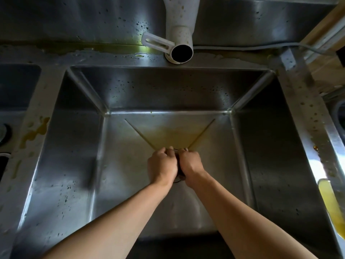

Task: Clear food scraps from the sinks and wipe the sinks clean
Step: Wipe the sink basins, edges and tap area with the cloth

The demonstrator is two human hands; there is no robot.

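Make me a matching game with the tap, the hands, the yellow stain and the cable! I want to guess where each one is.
Things:
1. tap
2. hands: left hand, right hand
3. yellow stain
4. cable

Places:
A. on the sink floor, just past the fingers
B. along the back ledge, running off to the right
C. above the back rim, spout opening facing the camera
D. close together over the drain in the middle of the sink floor

Right pairs: 1-C, 2-D, 3-A, 4-B
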